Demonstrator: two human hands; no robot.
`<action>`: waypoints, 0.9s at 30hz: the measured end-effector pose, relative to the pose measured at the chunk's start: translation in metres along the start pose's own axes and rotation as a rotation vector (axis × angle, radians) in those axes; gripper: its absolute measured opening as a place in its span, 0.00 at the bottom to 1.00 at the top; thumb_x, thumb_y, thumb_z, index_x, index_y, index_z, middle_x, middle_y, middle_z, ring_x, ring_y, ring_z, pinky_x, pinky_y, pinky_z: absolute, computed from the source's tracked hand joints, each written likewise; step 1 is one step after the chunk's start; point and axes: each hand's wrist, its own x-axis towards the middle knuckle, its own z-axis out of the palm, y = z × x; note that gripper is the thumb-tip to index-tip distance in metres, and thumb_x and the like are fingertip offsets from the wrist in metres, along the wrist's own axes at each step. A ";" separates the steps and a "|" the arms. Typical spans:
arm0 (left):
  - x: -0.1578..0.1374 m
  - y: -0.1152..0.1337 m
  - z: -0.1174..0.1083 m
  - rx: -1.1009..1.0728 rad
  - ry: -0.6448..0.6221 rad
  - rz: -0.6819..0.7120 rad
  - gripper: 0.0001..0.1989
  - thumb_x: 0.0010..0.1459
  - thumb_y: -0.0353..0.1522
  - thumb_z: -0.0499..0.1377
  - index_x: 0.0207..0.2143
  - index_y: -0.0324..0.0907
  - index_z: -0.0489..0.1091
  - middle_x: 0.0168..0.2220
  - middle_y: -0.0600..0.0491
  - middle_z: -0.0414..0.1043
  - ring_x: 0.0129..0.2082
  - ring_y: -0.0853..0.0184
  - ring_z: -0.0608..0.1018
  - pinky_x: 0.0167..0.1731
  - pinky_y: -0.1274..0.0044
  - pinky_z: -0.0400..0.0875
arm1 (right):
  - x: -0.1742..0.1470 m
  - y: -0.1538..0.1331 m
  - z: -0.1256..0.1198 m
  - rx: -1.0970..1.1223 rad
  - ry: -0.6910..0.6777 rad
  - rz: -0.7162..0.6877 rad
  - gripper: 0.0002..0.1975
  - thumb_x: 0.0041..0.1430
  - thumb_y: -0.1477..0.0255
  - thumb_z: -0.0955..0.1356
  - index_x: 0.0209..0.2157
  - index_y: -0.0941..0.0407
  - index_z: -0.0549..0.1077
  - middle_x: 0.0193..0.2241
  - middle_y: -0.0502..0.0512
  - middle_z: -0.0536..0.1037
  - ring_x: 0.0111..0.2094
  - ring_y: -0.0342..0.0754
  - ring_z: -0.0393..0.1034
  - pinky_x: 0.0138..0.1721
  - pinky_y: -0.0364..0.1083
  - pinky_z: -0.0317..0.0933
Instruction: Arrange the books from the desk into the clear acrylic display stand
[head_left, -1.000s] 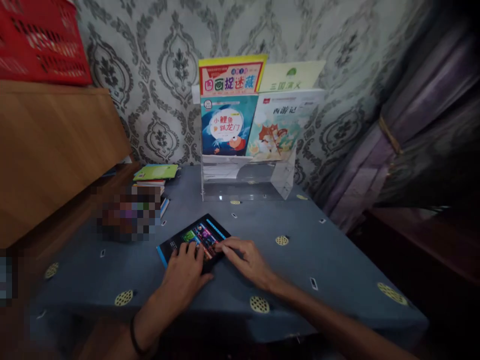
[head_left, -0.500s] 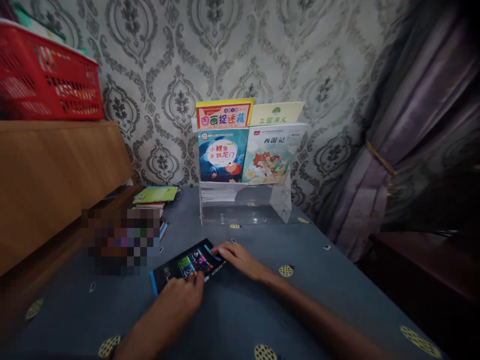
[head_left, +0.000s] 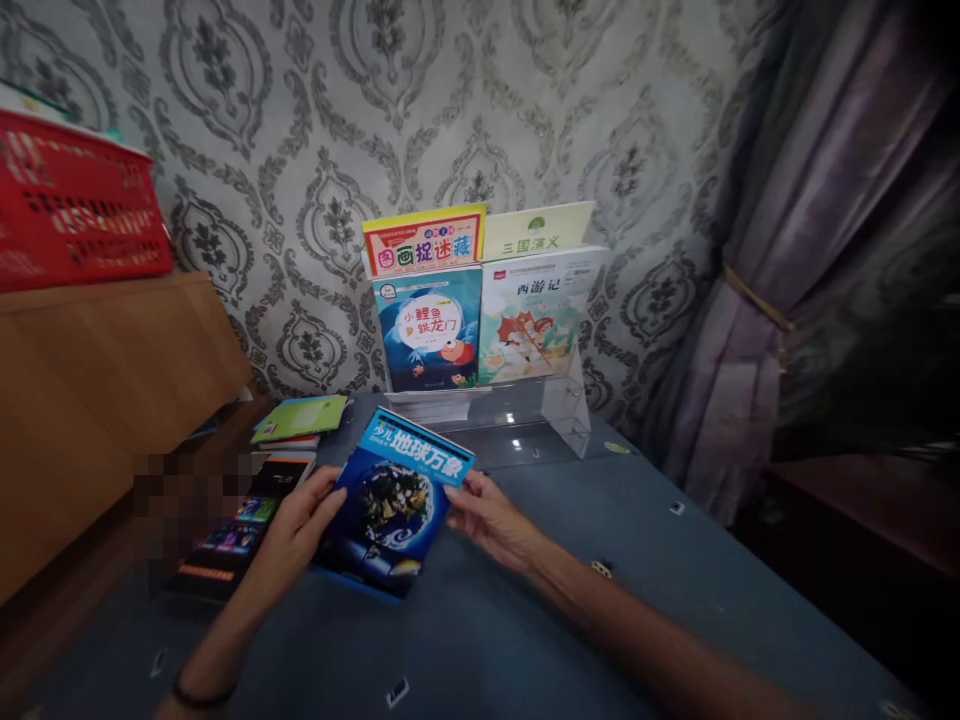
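Observation:
Between my two hands is a blue book (head_left: 394,505) with a picture of the Earth on its cover, tilted and held up off the table. My left hand (head_left: 304,515) grips its left edge, thumb on the cover. My right hand (head_left: 487,515) pinches its upper right edge, with the fingers partly behind it. Just beyond the book stands a clear acrylic book rack (head_left: 566,410). It bears a blue fish-cover book (head_left: 427,335), a white illustrated book (head_left: 529,320), a red and yellow book (head_left: 424,240) and a pale green book (head_left: 536,230).
Left of my left hand lies a dark book (head_left: 251,510), partly blurred out. Behind it is a small stack topped by a green book (head_left: 300,418). A red basket (head_left: 82,205) sits on a wooden cabinet (head_left: 112,370) at the left. A purple curtain (head_left: 735,380) hangs at the right.
The book has been lifted off the table and turned, so its blue Earth cover now faces me instead of the dark side. Both hands now hold its edges. The view has shifted.

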 end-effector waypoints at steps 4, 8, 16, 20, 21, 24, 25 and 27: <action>0.033 -0.022 0.019 -0.288 -0.028 -0.087 0.20 0.61 0.45 0.59 0.46 0.40 0.74 0.39 0.50 0.79 0.37 0.64 0.78 0.41 0.74 0.72 | 0.006 -0.021 -0.008 -0.252 -0.040 -0.064 0.21 0.46 0.56 0.78 0.34 0.58 0.77 0.30 0.52 0.80 0.28 0.44 0.74 0.29 0.44 0.69; 0.080 -0.025 0.028 -0.279 0.066 0.024 0.19 0.58 0.45 0.61 0.44 0.39 0.76 0.39 0.49 0.78 0.40 0.62 0.77 0.46 0.72 0.72 | 0.030 -0.084 -0.011 -0.591 -0.096 -0.313 0.18 0.48 0.56 0.77 0.26 0.57 0.76 0.25 0.50 0.79 0.25 0.44 0.74 0.31 0.46 0.72; 0.156 0.007 0.018 -0.017 0.228 0.308 0.15 0.56 0.42 0.61 0.35 0.39 0.76 0.33 0.53 0.74 0.33 0.66 0.74 0.37 0.76 0.72 | 0.085 -0.174 -0.012 -0.836 -0.135 -0.652 0.11 0.56 0.62 0.74 0.34 0.55 0.76 0.29 0.48 0.78 0.31 0.44 0.74 0.37 0.47 0.74; 0.168 0.004 0.022 0.048 0.246 0.336 0.14 0.57 0.41 0.59 0.34 0.39 0.75 0.33 0.53 0.74 0.32 0.67 0.75 0.34 0.77 0.74 | 0.100 -0.173 -0.025 -0.852 -0.089 -0.635 0.11 0.56 0.63 0.74 0.35 0.55 0.76 0.29 0.49 0.77 0.29 0.44 0.74 0.35 0.47 0.74; 0.170 0.003 0.024 0.070 0.247 0.335 0.13 0.57 0.40 0.59 0.34 0.39 0.74 0.33 0.53 0.74 0.32 0.67 0.74 0.33 0.77 0.74 | 0.103 -0.171 -0.029 -0.845 -0.090 -0.625 0.12 0.55 0.62 0.74 0.36 0.55 0.76 0.29 0.49 0.77 0.30 0.44 0.74 0.36 0.48 0.74; 0.172 -0.001 0.029 0.106 0.238 0.323 0.13 0.58 0.39 0.58 0.35 0.39 0.74 0.33 0.52 0.73 0.33 0.67 0.74 0.33 0.77 0.75 | 0.108 -0.164 -0.037 -0.821 -0.093 -0.602 0.17 0.55 0.59 0.74 0.40 0.56 0.75 0.31 0.50 0.78 0.30 0.44 0.74 0.35 0.47 0.74; 0.173 -0.002 0.030 0.104 0.237 0.320 0.12 0.58 0.39 0.58 0.35 0.39 0.74 0.34 0.52 0.73 0.33 0.67 0.74 0.33 0.77 0.75 | 0.108 -0.162 -0.038 -0.819 -0.091 -0.597 0.18 0.54 0.57 0.74 0.40 0.56 0.75 0.32 0.51 0.78 0.29 0.44 0.74 0.34 0.47 0.74; 0.173 -0.004 0.032 0.091 0.244 0.315 0.12 0.57 0.38 0.58 0.36 0.39 0.75 0.35 0.52 0.74 0.33 0.67 0.75 0.33 0.77 0.76 | 0.109 -0.161 -0.041 -0.820 -0.081 -0.597 0.19 0.54 0.56 0.74 0.40 0.56 0.75 0.32 0.51 0.79 0.28 0.45 0.75 0.33 0.47 0.75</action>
